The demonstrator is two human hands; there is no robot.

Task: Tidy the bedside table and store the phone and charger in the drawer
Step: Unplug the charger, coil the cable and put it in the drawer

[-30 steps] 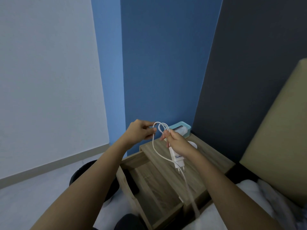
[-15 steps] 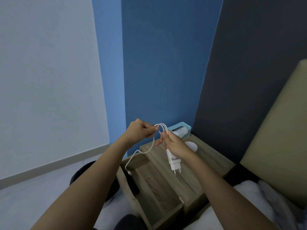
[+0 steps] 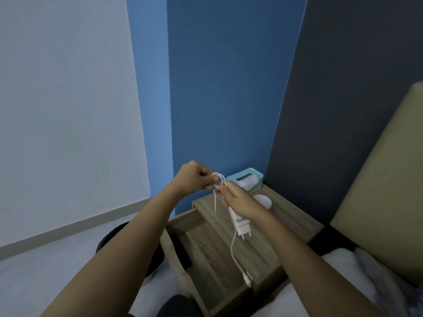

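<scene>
both hands hover over the open drawer [image 3: 206, 259]: the left hand [image 3: 194, 177] pinches the cable [image 3: 233, 245] loops, and the right hand [image 3: 240, 200] is closed around the loops and charger [image 3: 240, 225]. the loose end dangles, so the coil could spring apart or snag the drawer edge.

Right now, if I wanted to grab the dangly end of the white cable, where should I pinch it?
Probably pinch the cable just above the chunky connector at its loose tip, coming from below and the near side. That end hangs free over the open drawer, so nothing blocks it there. Higher up, the right hand holds the charger plug and the left hand pinches the loops.
</scene>
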